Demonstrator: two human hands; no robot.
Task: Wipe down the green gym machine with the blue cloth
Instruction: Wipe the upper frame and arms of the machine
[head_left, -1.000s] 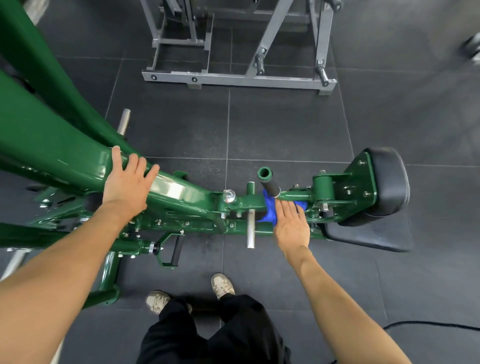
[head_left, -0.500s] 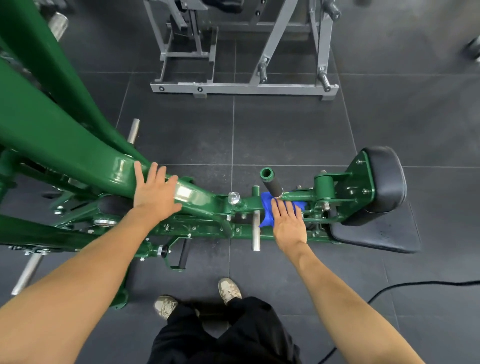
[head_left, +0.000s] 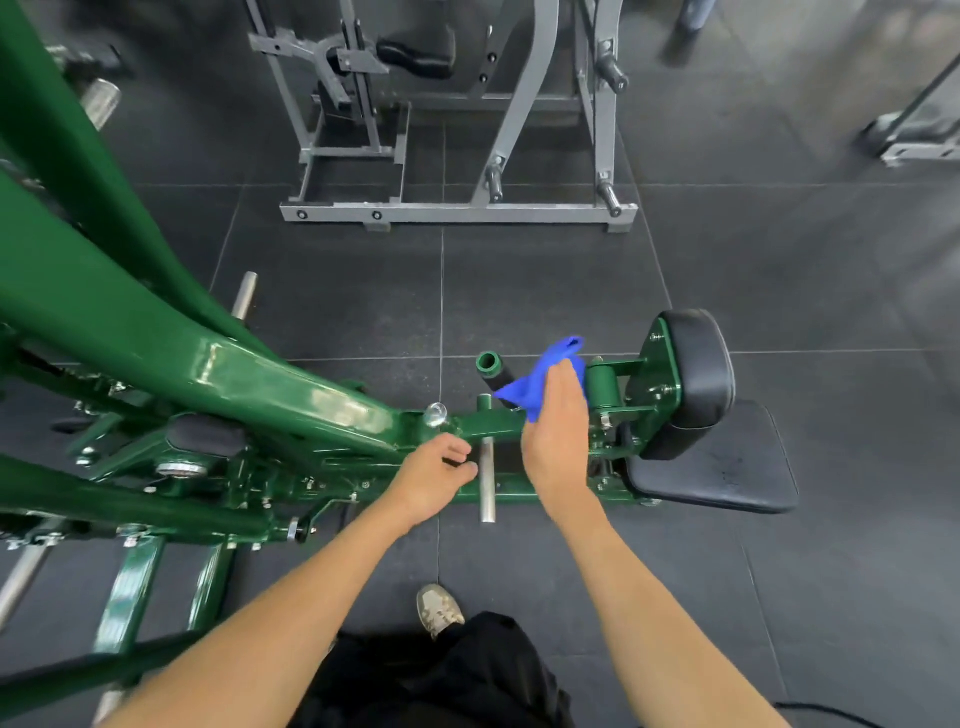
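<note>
The green gym machine (head_left: 218, 364) runs from the upper left down to a low bar ending at a black pad (head_left: 696, 374) on the right. My right hand (head_left: 558, 431) grips the blue cloth (head_left: 540, 379), lifted a little above the low green bar, beside a short black-gripped handle (head_left: 491, 371). My left hand (head_left: 434, 478) hovers with fingers loosely curled just left of a silver peg (head_left: 487, 478), holding nothing.
A grey steel machine frame (head_left: 457, 213) stands on the dark rubber floor behind. A flat black mat plate (head_left: 727, 467) lies at the right end of the green machine. My shoe (head_left: 439, 610) is close to the machine's base.
My left hand left the thick green beam and came right, down to the silver peg. My right hand stopped pressing the cloth flat and lifted it, bunched, off the bar.
</note>
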